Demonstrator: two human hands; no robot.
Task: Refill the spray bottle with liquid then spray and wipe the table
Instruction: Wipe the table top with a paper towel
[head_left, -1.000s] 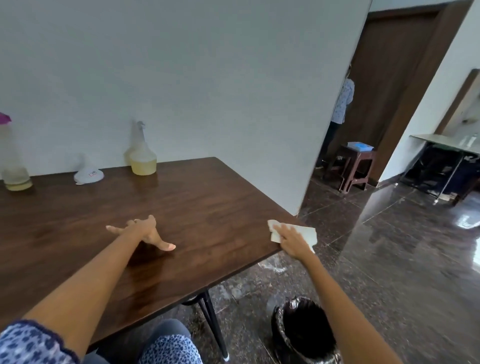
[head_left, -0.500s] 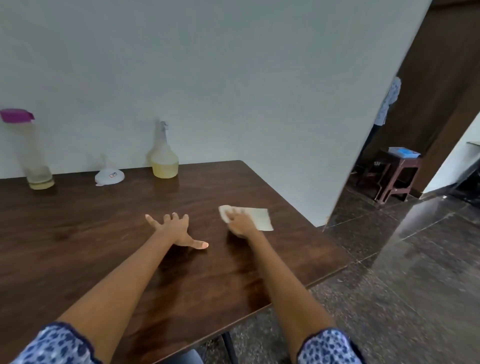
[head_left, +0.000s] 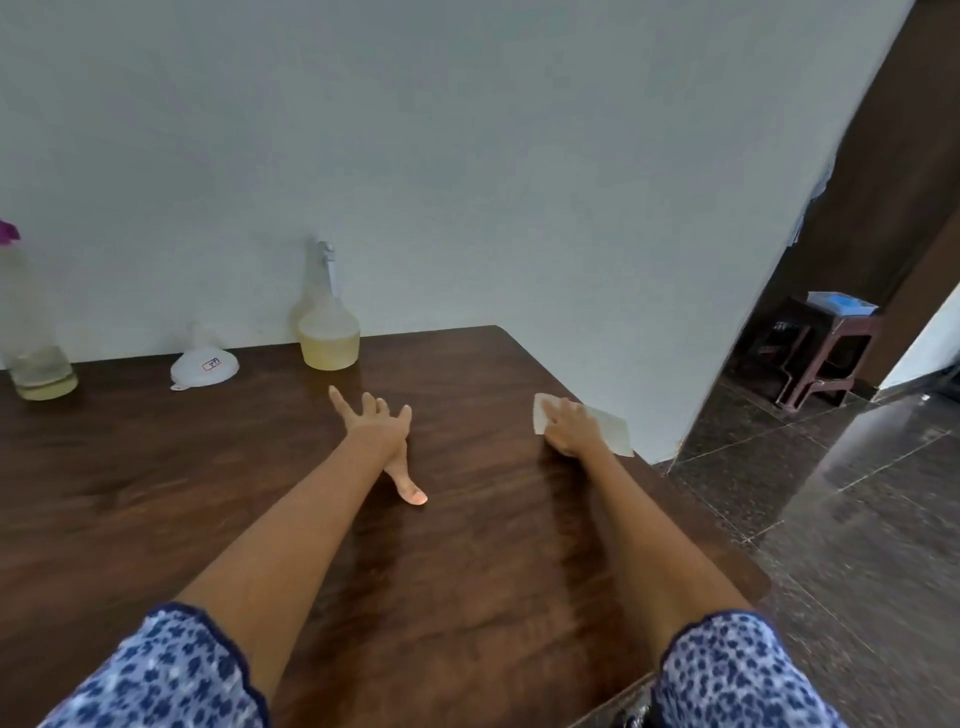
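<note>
Head view: the left hand (head_left: 382, 434) lies flat on the surface (head_left: 156, 493), fingers spread. The right hand (head_left: 569, 428) presses a cloth (head_left: 610, 428) flat near the right edge, farther right than half a second ago. Bottle (head_left: 31, 332), funnel (head_left: 203, 366) and spray bottle (head_left: 327, 325) stand along the wall.

A single head-worn wide-angle view looks forward and down along both forearms onto the dark wooden bench (head_left: 467, 545). It faces the pale wall (head_left: 467, 156) behind the bench, close above the near edge, with tiled floor (head_left: 857, 519) and a doorway at right.
</note>
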